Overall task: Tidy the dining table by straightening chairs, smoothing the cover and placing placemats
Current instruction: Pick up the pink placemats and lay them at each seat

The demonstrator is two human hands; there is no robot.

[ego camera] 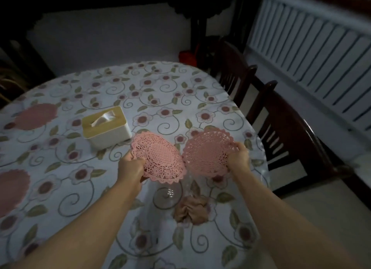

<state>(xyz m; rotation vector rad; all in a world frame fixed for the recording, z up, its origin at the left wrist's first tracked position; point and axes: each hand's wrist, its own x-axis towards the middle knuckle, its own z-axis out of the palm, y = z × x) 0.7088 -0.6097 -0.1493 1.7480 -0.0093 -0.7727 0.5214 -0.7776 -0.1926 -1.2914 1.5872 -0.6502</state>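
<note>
Two pink lace placemats hang above the round table with the floral cover. My left hand grips the left placemat by its near-left edge. My right hand pinches the right placemat at its right edge. Both mats are tilted and lifted off the cover. Two more pink placemats lie flat on the cover, one at the far left and one at the near left.
A tissue box with a tan lid stands left of the held mats. A crumpled brown cloth and a clear glassy object lie near me. Two dark wooden chairs stand at the table's right side, beside a white radiator.
</note>
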